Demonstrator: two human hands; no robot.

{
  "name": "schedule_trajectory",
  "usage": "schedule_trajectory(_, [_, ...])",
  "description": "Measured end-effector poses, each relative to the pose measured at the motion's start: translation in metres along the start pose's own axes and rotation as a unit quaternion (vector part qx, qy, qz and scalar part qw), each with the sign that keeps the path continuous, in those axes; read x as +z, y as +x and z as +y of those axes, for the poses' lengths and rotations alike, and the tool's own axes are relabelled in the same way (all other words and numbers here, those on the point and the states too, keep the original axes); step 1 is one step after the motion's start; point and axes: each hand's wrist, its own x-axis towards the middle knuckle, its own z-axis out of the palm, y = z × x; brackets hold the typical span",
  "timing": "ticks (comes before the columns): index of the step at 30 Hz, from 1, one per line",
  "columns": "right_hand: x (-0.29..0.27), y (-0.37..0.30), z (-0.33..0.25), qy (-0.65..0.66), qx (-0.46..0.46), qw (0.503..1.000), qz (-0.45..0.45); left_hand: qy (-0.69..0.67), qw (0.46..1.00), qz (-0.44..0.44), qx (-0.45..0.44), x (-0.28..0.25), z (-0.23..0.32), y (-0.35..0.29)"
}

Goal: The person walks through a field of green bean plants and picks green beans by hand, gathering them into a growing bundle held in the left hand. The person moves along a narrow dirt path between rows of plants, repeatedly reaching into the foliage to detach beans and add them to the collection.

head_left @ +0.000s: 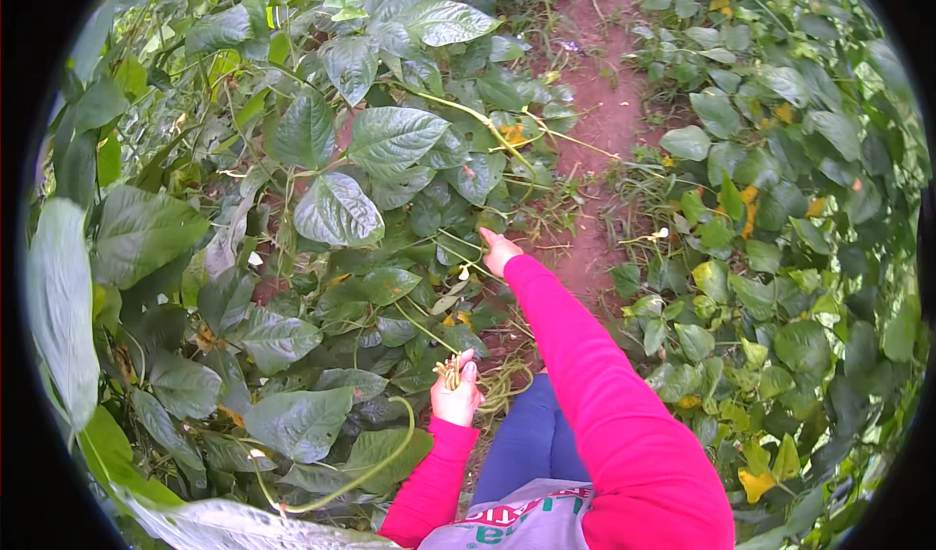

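My left hand point(455, 397) is closed round a bunch of long green beans point(451, 371), whose ends poke out above the fist. The long pods point(507, 381) trail off in loops on the right side of that hand. Farther ahead, my right hand point(499, 252) reaches in at the edge of the leaves, fingers drawn together. Thin green stems or pods point(458, 245) run right up to its fingertips; what the fingers pinch is too small to make out. A slim, pale pod point(424, 328) slants from the leaves toward my left hand.
Dense leafy bean plants point(395, 140) fill the left side, and another row point(770, 257) stands on the right. Between them runs a reddish dirt path point(604, 111). A curved green pod point(375, 467) hangs at the lower left. Large leaves point(63, 306) rise close at the left rim.
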Motion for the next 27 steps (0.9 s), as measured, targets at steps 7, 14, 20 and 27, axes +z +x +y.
schedule_trajectory(7, [0.014, 0.051, 0.029, 0.235, 0.053, 0.949, -0.202, -0.052, 0.999, 0.006, -0.014, 0.015, 0.016, 0.03])
schedule_trajectory(14, [-0.031, -0.015, 0.01, 0.557, 0.104, 0.811, -0.143, -0.034, 0.998, 0.031, -0.03, 0.029, 0.034, 0.059])
schedule_trajectory(20, [-0.018, -0.097, -0.032, 0.718, 0.188, 0.65, -0.161, 0.042, 0.995, 0.092, -0.022, 0.003, 0.01, 0.108])
schedule_trajectory(27, [-0.026, -0.108, -0.073, 0.669, 0.109, 0.704, -0.213, 0.019, 0.995, 0.085, -0.038, 0.015, 0.051, 0.119])
